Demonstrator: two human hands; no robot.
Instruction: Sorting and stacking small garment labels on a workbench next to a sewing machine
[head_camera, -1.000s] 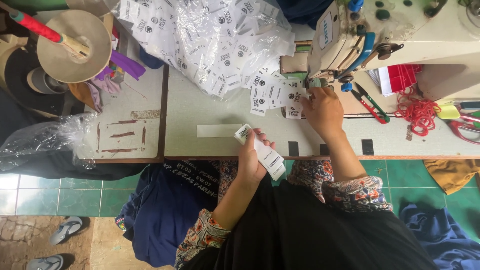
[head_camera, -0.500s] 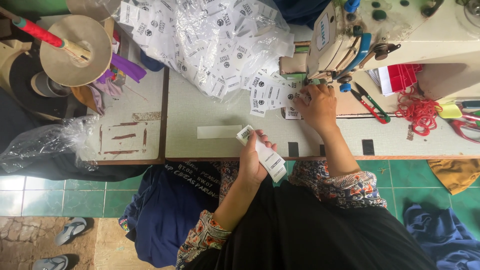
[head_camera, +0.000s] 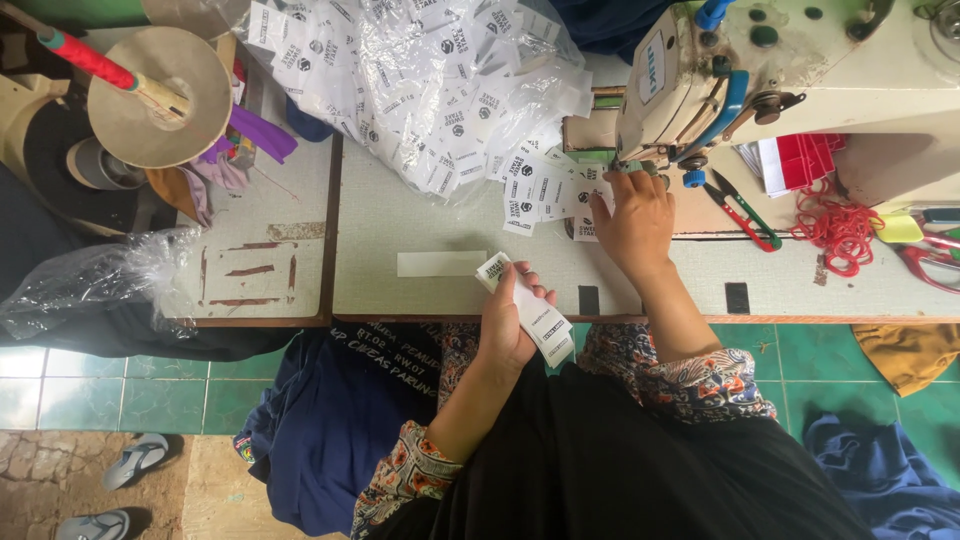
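Observation:
My left hand grips a stack of white printed labels at the table's front edge, above my lap. My right hand rests flat on the table under the head of the cream sewing machine, fingers pressing a white label at the needle; whether it grips the label I cannot tell. Loose white labels lie scattered just left of that hand. A clear plastic bag full of the same labels is heaped at the back of the table.
Red-handled scissors and a tangle of red thread lie right of the machine. A cardboard spool with a red-tipped rod stands at the left. A white strip lies on the table. Dark blue cloth hangs below.
My right hand has slid a little further up toward the needle. My left hand with the label stack has stayed in place.

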